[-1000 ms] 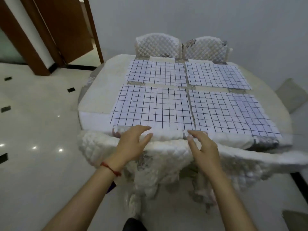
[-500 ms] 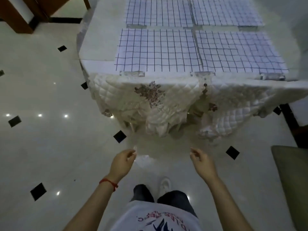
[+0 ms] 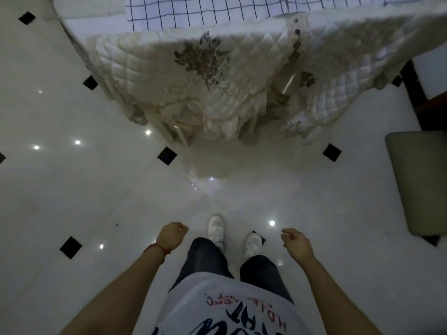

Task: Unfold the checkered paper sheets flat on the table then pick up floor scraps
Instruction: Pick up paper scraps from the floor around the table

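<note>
Only the near strip of the checkered paper sheets [image 3: 193,10] shows at the top edge, lying flat on the table [image 3: 96,25]. My left hand [image 3: 171,236], a red cord at its wrist, hangs low over the floor beside my left leg with its fingers curled in. My right hand [image 3: 296,243] hangs at the same height on the other side, fingers curled toward the thumb. A pale sliver shows at its fingertips; whether it is a nail or a scrap is unclear. A tiny dark speck [image 3: 117,224] lies on the tile left of my left hand.
A quilted white tablecloth [image 3: 217,88] drapes from the table edge down toward the floor ahead. A grey padded seat [image 3: 420,180] stands at the right. The glossy white floor [image 3: 72,189] has small black diamond insets. My white shoes [image 3: 216,226] are between my hands.
Both hands left the table's front edge and dropped to hip height with fingers curled. The view tipped from the tabletop down to the floor and my feet.
</note>
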The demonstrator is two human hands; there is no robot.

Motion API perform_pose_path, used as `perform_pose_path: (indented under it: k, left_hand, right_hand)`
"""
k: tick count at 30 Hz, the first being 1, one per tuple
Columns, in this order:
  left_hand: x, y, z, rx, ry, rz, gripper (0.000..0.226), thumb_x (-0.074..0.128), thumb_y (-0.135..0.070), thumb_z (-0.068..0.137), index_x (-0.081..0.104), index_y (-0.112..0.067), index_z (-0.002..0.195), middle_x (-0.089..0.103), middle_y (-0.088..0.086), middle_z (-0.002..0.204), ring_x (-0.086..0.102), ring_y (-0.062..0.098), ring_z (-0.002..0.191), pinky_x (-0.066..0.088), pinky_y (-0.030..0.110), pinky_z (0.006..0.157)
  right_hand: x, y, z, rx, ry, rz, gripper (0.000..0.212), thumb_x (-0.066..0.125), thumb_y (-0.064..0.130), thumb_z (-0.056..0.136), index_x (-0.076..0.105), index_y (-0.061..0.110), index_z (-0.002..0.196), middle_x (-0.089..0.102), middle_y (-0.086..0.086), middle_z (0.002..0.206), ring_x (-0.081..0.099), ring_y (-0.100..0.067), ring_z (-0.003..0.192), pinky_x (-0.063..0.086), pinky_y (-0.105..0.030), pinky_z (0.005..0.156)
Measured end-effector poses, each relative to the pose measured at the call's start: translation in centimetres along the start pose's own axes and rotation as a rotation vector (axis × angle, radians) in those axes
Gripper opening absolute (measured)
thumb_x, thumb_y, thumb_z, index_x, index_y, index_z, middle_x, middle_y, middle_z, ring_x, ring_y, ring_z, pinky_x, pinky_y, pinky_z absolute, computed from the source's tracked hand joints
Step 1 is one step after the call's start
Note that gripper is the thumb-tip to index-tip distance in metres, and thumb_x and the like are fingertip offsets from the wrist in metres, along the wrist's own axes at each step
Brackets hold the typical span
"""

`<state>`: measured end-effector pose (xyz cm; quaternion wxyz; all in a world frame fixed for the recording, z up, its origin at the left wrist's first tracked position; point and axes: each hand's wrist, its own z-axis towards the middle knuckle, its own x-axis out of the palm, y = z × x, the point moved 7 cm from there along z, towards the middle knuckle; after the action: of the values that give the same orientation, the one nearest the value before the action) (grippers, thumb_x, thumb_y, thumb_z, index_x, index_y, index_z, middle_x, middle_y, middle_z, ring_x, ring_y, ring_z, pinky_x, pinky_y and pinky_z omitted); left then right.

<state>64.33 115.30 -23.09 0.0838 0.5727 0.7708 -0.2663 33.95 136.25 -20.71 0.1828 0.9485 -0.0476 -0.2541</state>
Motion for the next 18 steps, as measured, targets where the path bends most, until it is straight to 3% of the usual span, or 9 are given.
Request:
perform_pose_path:
  k: [3, 8, 18]
  left_hand:
    - [1.3, 0.2, -0.5, -0.026, 0.031, 0.036, 0.036, 0.045, -0.027, 0.096, 0.061, 0.0, 0.112, 0.064, 0.018, 0.116, 0.059, 0.031, 0.105, 0.043, 0.026, 0.086]
    - [4.1, -2.2, -1.8, -0.006, 0.052, 0.083, 0.036, 0.046, -0.025, 0.095, 0.062, 0.004, 0.108, 0.064, 0.02, 0.114, 0.058, 0.033, 0.105, 0.044, 0.029, 0.089]
    - [15.7, -17.4, -4.6, 0.25, 0.077, 0.32, 0.034, 0.048, -0.023, 0.094, 0.064, 0.007, 0.1, 0.067, 0.024, 0.104, 0.061, 0.037, 0.099, 0.048, 0.037, 0.09]
  right_hand:
    - [-0.4, -4.0, -0.8, 0.063, -0.004, 0.036, 0.033, 0.048, 0.014, 0.094, 0.055, 0.003, 0.124, 0.057, -0.02, 0.126, 0.056, -0.032, 0.11, 0.042, -0.035, 0.099]
    - [-2.2, -10.8, -2.4, 0.136, -0.05, 0.154, 0.031, 0.049, 0.011, 0.093, 0.056, 0.001, 0.122, 0.056, -0.021, 0.127, 0.055, -0.036, 0.113, 0.042, -0.039, 0.102]
    - [-9.2, -27.2, -6.3, 0.284, -0.25, 0.636, 0.032, 0.051, 0.011, 0.093, 0.056, -0.003, 0.121, 0.061, -0.022, 0.115, 0.058, -0.027, 0.088, 0.047, -0.043, 0.094]
